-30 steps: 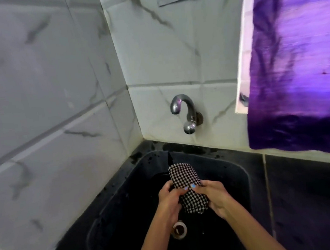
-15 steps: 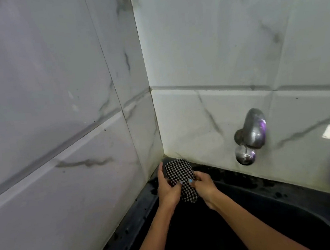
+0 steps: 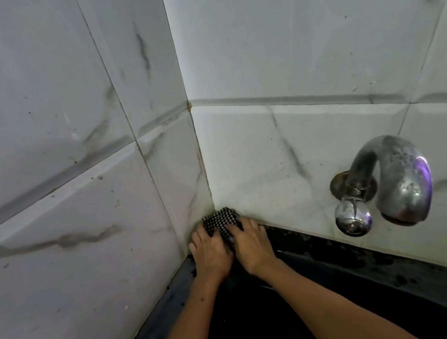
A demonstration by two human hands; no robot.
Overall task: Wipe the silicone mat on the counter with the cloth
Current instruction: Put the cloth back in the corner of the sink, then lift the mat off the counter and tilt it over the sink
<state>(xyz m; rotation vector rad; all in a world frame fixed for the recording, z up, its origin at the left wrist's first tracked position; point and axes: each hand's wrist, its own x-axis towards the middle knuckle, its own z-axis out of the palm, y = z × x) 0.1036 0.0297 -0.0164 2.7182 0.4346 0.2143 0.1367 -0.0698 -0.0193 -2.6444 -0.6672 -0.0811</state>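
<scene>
Left hand (image 3: 211, 250) and right hand (image 3: 248, 245) side by side, both laid on the checked cloth (image 3: 221, 220), fingers curled over its near edge, gripping it. Cloth bunched in the far corner where the two tiled walls (image 3: 74, 129) meet, above the black sink's (image 3: 364, 262) rim. Tap (image 3: 383, 182) on the wall to the right, well apart.

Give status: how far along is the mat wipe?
Done: nothing on the mat visible; no silicone mat is in view. In hand: both the left hand and the right hand rest on the checked cloth, bunched in the corner where the tiled walls meet the black sink rim, left of the tap. Whether they grip or just press it is unclear. Left: take the cloth to the mat and wipe.
</scene>
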